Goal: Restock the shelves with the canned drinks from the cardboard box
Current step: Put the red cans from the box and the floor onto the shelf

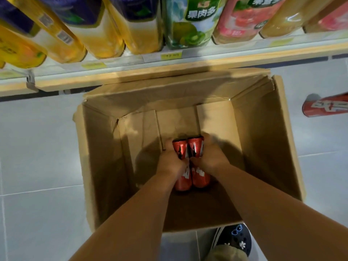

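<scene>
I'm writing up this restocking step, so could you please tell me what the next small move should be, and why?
Probably lift both cans straight up out of the box. The left hand is closed on the left can and the right hand on the right can, side by side on the box floor, and no other cans show inside.

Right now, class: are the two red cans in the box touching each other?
Touching. The head view shows the left can and right can pressed side by side, no gap between them.

Juice bottles (190,23) above; dark shoe (235,238) on tiled floor (37,147)
</scene>
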### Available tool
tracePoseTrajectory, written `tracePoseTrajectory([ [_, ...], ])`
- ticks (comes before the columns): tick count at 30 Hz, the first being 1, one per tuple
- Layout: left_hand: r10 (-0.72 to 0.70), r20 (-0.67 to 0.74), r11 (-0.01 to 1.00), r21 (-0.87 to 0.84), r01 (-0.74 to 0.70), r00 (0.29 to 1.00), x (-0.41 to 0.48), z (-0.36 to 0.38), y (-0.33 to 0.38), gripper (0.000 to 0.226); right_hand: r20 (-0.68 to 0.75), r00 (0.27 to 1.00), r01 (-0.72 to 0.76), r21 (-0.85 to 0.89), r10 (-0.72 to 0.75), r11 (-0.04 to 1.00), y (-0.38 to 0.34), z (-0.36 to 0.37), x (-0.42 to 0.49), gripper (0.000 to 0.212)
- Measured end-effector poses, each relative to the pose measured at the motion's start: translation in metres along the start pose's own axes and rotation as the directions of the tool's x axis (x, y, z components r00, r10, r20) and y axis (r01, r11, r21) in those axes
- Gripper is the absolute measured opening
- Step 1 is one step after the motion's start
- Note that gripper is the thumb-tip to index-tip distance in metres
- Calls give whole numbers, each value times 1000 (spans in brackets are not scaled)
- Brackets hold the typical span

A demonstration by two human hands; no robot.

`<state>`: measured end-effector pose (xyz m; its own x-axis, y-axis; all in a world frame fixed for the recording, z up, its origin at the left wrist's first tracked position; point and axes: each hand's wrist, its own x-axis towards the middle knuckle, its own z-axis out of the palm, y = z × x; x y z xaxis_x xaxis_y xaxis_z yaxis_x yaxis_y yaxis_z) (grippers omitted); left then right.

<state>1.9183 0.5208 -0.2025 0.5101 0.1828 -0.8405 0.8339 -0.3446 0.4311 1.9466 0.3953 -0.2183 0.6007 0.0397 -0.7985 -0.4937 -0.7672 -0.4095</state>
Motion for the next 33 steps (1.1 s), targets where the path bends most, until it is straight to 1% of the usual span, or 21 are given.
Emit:
tracePoseTrajectory([
  [2,58,-3,998,24,-58,998,-7,-3,1,78,-35,998,50,-5,-50,999,0,-3,-11,87],
  [4,141,-19,989,48,-140,990,-22,-13,6,85,-117,986,127,36,-122,991,-6,-11,-30,83],
  [6,242,-86,968,85,-235,966,-38,-24,14,79,-202,959,214,65,-197,975,-16,-20,-50,84],
  [8,326,-145,942,132,-308,934,-58,-41,26,70,-264,932,278,90,-246,956,-31,-34,-76,90],
  [10,379,-181,925,109,-365,907,-81,-61,41,66,-316,906,330,112,-281,937,-51,-52,-101,90],
  [13,449,-232,892,67,-446,863,-117,-92,72,64,-377,861,402,88,-343,912,-86,-79,-137,83],
  [15,503,-266,863,100,-496,822,-142,-114,95,65,-428,818,452,69,-383,889,-111,-94,-160,80],
  [17,557,-298,829,134,-544,776,-168,-139,121,61,-494,760,517,65,-423,853,-138,-109,-182,77],
  [19,617,-308,783,148,-604,725,-194,-166,144,59,-551,705,571,66,-447,819,-166,-126,-206,74],
  [21,670,-309,737,167,-655,675,-216,-190,166,59,-590,648,607,19,-481,795,-193,-143,-227,72],
  [22,697,-303,712,182,-678,650,-226,-202,178,59,-603,624,619,-6,-496,786,-205,-151,-236,73],
  [24,749,-291,658,227,-718,595,-242,-223,200,62,-630,601,618,-26,-493,786,-229,-171,-251,78],
  [27,790,-296,610,305,-731,536,-261,-253,228,66,-665,534,649,-73,-522,757,-261,-200,-268,80],
  [30,823,-316,563,347,-750,472,-276,-278,254,67,-710,502,668,-44,-494,743,-287,-224,-278,81],
  [32,824,-321,560,329,-760,467,-283,-291,269,69,-732,473,684,-45,-490,728,-301,-240,-282,78],
  [33,818,-317,567,310,-763,480,-283,-293,275,68,-733,462,691,-57,-500,721,-307,-247,-284,75],
])
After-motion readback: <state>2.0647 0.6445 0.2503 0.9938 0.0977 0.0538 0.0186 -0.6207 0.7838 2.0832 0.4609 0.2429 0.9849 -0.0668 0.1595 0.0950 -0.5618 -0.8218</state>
